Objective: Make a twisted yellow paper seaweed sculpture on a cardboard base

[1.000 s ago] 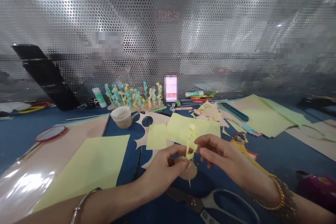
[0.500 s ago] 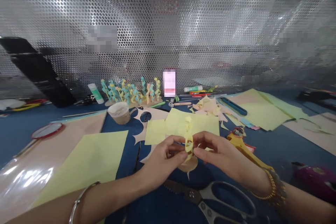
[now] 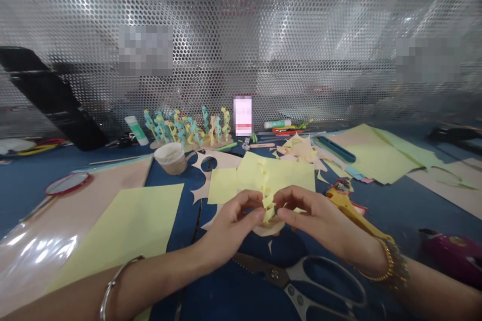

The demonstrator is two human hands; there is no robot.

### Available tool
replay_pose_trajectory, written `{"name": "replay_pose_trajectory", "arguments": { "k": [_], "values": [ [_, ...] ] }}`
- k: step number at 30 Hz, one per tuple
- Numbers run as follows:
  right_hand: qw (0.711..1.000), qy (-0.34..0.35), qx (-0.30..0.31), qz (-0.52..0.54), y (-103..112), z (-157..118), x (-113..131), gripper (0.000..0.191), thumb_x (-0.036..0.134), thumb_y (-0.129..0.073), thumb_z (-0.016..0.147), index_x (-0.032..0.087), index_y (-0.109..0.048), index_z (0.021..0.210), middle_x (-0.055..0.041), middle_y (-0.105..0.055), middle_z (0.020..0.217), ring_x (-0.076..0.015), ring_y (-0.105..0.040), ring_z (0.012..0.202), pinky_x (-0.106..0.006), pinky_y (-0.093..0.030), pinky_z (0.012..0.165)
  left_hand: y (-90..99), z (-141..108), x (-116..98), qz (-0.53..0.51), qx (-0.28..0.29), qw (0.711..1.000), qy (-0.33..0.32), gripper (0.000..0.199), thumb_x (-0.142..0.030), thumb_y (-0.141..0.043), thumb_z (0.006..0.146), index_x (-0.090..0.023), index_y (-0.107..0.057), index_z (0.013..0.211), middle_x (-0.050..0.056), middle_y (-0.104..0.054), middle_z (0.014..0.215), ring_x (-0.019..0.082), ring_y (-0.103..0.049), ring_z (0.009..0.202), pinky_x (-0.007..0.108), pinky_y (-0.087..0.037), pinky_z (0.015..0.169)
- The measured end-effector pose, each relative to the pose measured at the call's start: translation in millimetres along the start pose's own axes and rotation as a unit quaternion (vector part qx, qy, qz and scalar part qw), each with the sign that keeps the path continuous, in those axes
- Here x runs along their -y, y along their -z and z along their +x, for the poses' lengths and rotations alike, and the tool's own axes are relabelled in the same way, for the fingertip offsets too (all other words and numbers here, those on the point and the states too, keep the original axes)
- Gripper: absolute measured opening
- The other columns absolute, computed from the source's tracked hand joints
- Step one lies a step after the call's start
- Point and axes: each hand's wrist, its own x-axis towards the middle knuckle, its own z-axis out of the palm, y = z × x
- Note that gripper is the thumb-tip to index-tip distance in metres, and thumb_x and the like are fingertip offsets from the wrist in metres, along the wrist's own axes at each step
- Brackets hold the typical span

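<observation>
A curled yellow paper spiral stands upright, tilted slightly left, on a small round pale paper base. My left hand is curled in at the spiral's left side, thumb and forefinger at its lower part. From the right, my right hand has its thumb and bent fingers at the same lower part. The far fingers of both hands are partly hidden. Below the hands lie grey-handled scissors, with a small paper scrap near the blades. Yellow paper lies behind the spiral.
Finished teal, yellow and pink spirals stand at the back, beside a paper-wrapped cup and a glue stick. A lit phone leans against the perforated metal wall. At right are a yellow-handled tool and paper sheets.
The yellow spiral's top has tipped left and its coils look looser. My fingers have shifted slightly around its lower part. The whole view has moved a little.
</observation>
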Motion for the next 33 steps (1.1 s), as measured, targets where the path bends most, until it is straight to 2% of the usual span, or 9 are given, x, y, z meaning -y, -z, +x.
{"name": "replay_pose_trajectory", "arguments": {
  "k": [10,24,28,33],
  "values": [
    [1.0,0.002,-0.011,-0.017,-0.3,-1.5,0.4,0.015,0.033,-0.057,0.081,0.021,-0.06,0.089,-0.0025,-0.065,0.09,-0.0164,-0.06,0.08,-0.029,-0.048,0.069,0.8,-0.2,3.0,0.022,-0.011,1.0,-0.002,0.026,-0.032,-0.055,0.084,-0.023,-0.056,0.108,0.001,-0.059,0.093,0.016,-0.055,0.085,0.026,-0.042,0.07],
    [1.0,-0.014,-0.007,-0.022,-3.3,-2.4,4.1,0.018,0.035,-0.064,0.075,0.019,-0.059,0.079,-0.0022,-0.059,0.088,-0.0146,-0.057,0.077,-0.026,-0.046,0.063,-3.3,-3.8,-3.5,0.02,0.011,1.0,-0.013,0.024,-0.034,-0.055,0.086,-0.025,-0.054,0.109,-0.002,-0.053,0.086,0.012,-0.051,0.076,0.023,-0.04,0.067],
    [0.999,-0.02,-0.013,-0.03,-4.3,-2.8,4.6,0.016,0.031,-0.066,0.073,0.019,-0.058,0.079,-0.001,-0.058,0.082,-0.0137,-0.056,0.074,-0.025,-0.045,0.062,-3.9,-3.9,-3.6,0.033,0.012,0.999,-0.015,0.024,-0.035,-0.054,0.087,-0.025,-0.054,0.108,-0.001,-0.053,0.086,0.013,-0.05,0.076,0.024,-0.04,0.067],
    [0.999,-0.02,-0.013,-0.028,-4.6,-2.2,3.0,0.011,0.026,-0.064,0.074,0.018,-0.056,0.075,0.0003,-0.057,0.078,-0.0119,-0.054,0.069,-0.024,-0.043,0.06,-5.0,-4.1,-4.3,0.019,0.015,0.999,-0.02,0.023,-0.034,-0.055,0.086,-0.023,-0.055,0.106,0.001,-0.054,0.092,0.015,-0.051,0.085,0.026,-0.04,0.073]
  ]
}}
